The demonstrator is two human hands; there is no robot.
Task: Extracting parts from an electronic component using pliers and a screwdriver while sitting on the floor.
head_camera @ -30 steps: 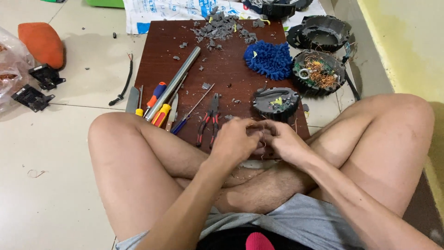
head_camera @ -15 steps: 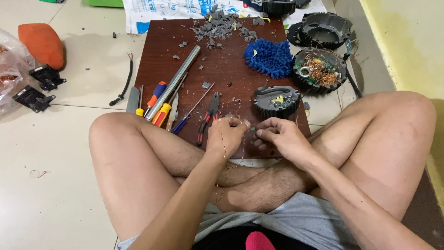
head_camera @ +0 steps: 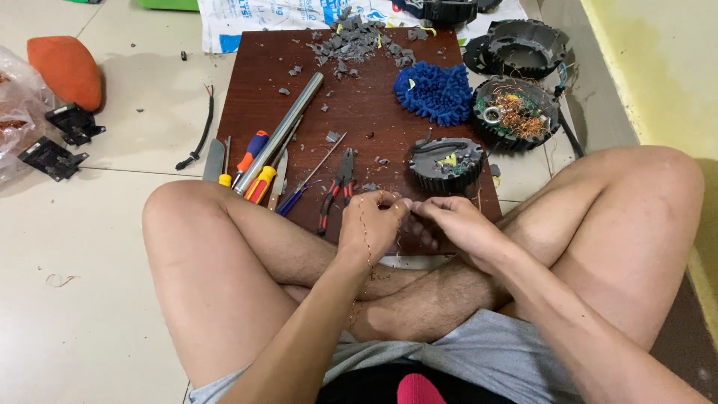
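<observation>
I sit cross-legged on the floor before a dark brown board (head_camera: 359, 112). My left hand (head_camera: 370, 224) and my right hand (head_camera: 452, 223) meet at the board's near edge, fingertips pinched together on a thin copper wire (head_camera: 364, 243) that trails down over my left wrist. Just beyond my hands lies a round black motor part (head_camera: 447, 163) with yellow bits inside. Red-handled pliers (head_camera: 335, 187) lie just left of my left hand.
On the board: a steel tube (head_camera: 280, 131), screwdrivers (head_camera: 253, 168), grey plastic scraps (head_camera: 355, 37), a blue fuzzy pad (head_camera: 435, 91). Black round housings (head_camera: 516, 112) with copper wire sit at the right. An orange object (head_camera: 66, 69) and black clips (head_camera: 63, 138) lie at the left. Wall on the right.
Both hands have risen slightly toward the board's near edge and spread a little apart, drawing the thin copper wire out between them. Nothing else has moved.
</observation>
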